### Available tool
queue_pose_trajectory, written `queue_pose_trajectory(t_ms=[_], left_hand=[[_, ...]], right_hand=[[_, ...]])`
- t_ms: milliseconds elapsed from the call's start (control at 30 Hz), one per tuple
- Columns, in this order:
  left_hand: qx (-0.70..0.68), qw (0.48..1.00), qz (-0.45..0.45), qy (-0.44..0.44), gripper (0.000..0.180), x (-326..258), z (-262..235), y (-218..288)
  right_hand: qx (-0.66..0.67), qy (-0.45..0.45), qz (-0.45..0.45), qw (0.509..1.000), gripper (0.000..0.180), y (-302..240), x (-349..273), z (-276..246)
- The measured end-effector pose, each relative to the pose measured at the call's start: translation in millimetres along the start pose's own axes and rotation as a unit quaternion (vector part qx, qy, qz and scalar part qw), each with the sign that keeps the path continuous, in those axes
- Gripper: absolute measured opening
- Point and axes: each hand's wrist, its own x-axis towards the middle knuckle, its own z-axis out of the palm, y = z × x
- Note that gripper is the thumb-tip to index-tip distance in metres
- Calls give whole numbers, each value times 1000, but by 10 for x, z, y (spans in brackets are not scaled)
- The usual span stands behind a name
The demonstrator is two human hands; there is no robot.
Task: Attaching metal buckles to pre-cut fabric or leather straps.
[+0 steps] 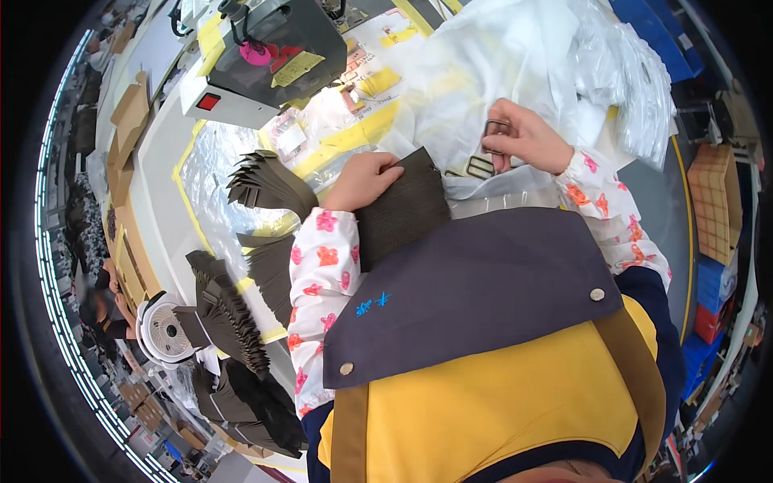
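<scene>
My left hand (362, 182) is curled over the edge of a wide dark olive webbing strap (407, 201), which lies in front of me and runs down beneath my apron bib. Pinched between the thumb and fingers of my right hand (527, 137) is a small dark metal slide buckle (496, 129), a short way to the right of the strap's end. Just below it, another slide buckle (481, 167) rests on the clear plastic bag (503, 183).
Bundles of cut webbing (278, 185) and a fanned stack (225, 314) fill the left side. A dark machine (278, 52) stands at the back left. Large clear plastic bags (499, 48) cover the far right. A white fan (165, 328) is beyond the left edge.
</scene>
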Motion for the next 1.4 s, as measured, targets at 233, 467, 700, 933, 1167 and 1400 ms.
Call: queue_pose_trajectory(t_ms=[233,467,700,933,1167,1400], left_hand=[[-99,961,47,255,14,-122,-127,137],[-249,939,35,234,19,-287,-282,78],[-258,949,50,174,20,-328,-294,76],[-360,912,77,183,17,-214,-51,-3],[-152,938,93,297,14,-431,-209,177],[-168,916,95,351,11,-692,-225,173]], right_hand=[[-179,-112,-117,970,15,-20,477,229],[-206,-235,-35,949,14,-411,708,485],[-189,-273,-12,943,11,-474,822,494],[-18,-285,0,958,12,-60,917,798],[58,-184,45,980,12,-120,908,978],[-159,-192,2,968,15,21,968,1203]])
